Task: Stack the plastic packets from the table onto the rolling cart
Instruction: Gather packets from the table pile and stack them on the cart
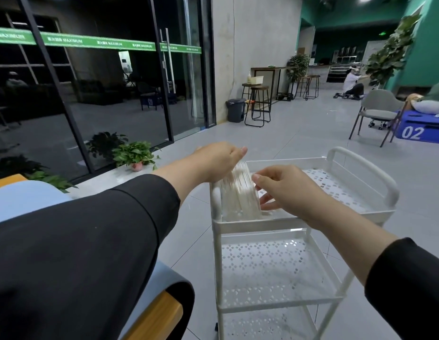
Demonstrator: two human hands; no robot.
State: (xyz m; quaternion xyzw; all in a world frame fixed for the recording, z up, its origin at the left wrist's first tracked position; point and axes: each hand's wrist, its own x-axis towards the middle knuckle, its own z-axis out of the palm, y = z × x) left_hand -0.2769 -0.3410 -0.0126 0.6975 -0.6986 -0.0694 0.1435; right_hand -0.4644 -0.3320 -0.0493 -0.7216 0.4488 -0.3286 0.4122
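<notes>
Seemingly from head height, two bare hands in black sleeves are reaching over a white rolling cart (309,218) standing on a grey tiled floor (299,136). A stack of plastic packets (240,192) is standing on edge at the left end of the cart's top tray, leaning slightly. Left hand (219,160) is curling over the far left side of the stack, fingers bent against it. Right hand (284,190) is touching the stack's right side, thumb near its top and fingers loosely bent beside its lower edge; whether it is gripping cannot be told. A blue-topped table (24,197) is showing at the near left.
</notes>
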